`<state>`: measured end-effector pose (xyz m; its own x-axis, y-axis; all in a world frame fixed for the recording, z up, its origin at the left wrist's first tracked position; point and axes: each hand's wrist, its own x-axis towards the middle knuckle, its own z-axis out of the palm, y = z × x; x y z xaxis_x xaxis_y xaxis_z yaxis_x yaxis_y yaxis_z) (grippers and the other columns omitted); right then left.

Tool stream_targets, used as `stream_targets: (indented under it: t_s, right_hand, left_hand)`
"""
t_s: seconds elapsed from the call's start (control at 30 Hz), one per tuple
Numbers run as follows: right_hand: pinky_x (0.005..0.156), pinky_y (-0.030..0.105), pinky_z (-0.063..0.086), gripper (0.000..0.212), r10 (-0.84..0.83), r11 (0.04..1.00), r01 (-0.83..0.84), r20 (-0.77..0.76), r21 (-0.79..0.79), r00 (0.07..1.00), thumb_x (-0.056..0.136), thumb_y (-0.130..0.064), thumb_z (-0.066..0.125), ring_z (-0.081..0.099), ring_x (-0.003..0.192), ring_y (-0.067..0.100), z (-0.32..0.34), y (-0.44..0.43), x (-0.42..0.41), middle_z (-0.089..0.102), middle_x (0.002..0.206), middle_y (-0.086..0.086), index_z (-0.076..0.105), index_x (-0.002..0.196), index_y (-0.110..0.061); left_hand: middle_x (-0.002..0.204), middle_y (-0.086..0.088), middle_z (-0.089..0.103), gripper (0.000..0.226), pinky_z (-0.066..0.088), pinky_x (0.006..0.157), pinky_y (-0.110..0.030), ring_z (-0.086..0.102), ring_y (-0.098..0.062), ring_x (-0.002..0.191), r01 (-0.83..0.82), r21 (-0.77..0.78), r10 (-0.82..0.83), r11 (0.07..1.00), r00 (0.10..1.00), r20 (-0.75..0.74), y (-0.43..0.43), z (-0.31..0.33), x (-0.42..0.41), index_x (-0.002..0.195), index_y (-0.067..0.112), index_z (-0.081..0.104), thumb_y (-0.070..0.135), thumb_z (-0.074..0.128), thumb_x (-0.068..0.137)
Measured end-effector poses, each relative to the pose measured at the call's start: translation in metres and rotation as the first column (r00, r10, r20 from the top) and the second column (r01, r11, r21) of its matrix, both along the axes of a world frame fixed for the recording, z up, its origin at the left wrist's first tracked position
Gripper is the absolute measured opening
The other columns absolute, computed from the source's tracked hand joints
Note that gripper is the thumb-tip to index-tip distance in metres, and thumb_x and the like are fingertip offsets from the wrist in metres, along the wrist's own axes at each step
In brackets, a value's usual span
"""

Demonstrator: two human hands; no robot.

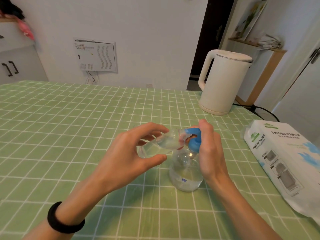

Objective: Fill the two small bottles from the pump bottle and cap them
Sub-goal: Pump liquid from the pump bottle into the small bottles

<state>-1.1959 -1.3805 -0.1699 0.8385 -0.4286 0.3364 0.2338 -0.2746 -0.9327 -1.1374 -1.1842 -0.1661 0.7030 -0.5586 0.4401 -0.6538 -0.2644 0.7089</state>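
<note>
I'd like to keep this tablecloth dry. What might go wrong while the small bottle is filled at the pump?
The small bottle, gripped by the left hand, lies almost level with liquid inside; tipped further, it may spill onto the tablecloth.
Its mouth only meets the blue pump head at the spout; a hard press by the right hand may squirt past it.
The pump bottle is unheld at its base, so a sideways push could tip it.
</note>
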Motion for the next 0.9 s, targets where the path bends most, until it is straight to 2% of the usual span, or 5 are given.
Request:
stream_targets:
  t_s: [0.23,0.37,0.57,0.7,0.9]
  right_hand:
    - [0.061,0.007,0.043,0.060,-0.009,1.000,0.009,0.036,-0.006,0.999,0.098,-0.044,0.036,0.061,0.055,0.000,-0.0031,-0.0025,-0.0004,0.067,0.054,-0.008,0.059,0.045,-0.027]
    - [0.061,0.016,0.047,0.055,-0.009,1.000,0.009,0.018,-0.018,1.000,0.094,-0.035,0.036,0.060,0.057,0.005,-0.0042,-0.0045,0.0008,0.071,0.060,0.002,0.066,0.052,-0.014]
    - [0.058,0.010,0.040,0.063,-0.014,0.999,0.014,0.000,-0.032,1.000,0.100,-0.046,0.032,0.055,0.053,-0.001,-0.0042,-0.0019,-0.0015,0.064,0.053,-0.012,0.053,0.044,-0.028]
    - [0.066,0.011,0.046,0.071,-0.025,0.999,0.025,-0.015,-0.039,1.000,0.098,-0.065,0.027,0.066,0.063,0.004,-0.0056,-0.0024,-0.0012,0.074,0.063,-0.004,0.055,0.048,-0.023]
    - [0.065,0.020,0.045,0.058,-0.031,0.998,0.031,-0.005,-0.058,1.000,0.095,-0.043,0.032,0.060,0.058,0.003,-0.0032,-0.0035,0.0007,0.072,0.060,-0.002,0.056,0.045,-0.025]
  left_hand:
    - [0.118,0.023,0.074,0.051,0.059,0.094,-0.025,0.071,-0.001,0.110,0.006,-0.011,-0.006,1.000,1.000,-0.003,-0.0016,0.0016,-0.0027,0.127,0.040,0.068,0.038,0.083,0.078]
    - [0.118,0.023,0.073,0.052,0.060,0.093,-0.030,0.070,-0.001,0.109,-0.006,0.012,0.006,1.000,1.000,0.009,-0.0014,0.0006,-0.0032,0.128,0.038,0.068,0.032,0.090,0.081]
    - [0.118,0.024,0.073,0.051,0.060,0.094,-0.028,0.070,0.000,0.110,-0.009,0.001,0.009,1.000,1.000,0.011,-0.0009,0.0003,-0.0041,0.128,0.040,0.067,0.033,0.087,0.081]
    - [0.119,0.023,0.073,0.052,0.060,0.095,-0.032,0.070,-0.001,0.111,-0.005,-0.010,0.005,1.000,1.000,0.003,0.0000,0.0002,-0.0020,0.128,0.040,0.067,0.034,0.088,0.081]
    - [0.118,0.021,0.074,0.053,0.060,0.095,-0.033,0.071,-0.003,0.110,0.001,-0.007,-0.001,1.000,1.000,-0.002,0.0000,-0.0014,0.0002,0.128,0.040,0.068,0.032,0.090,0.081]
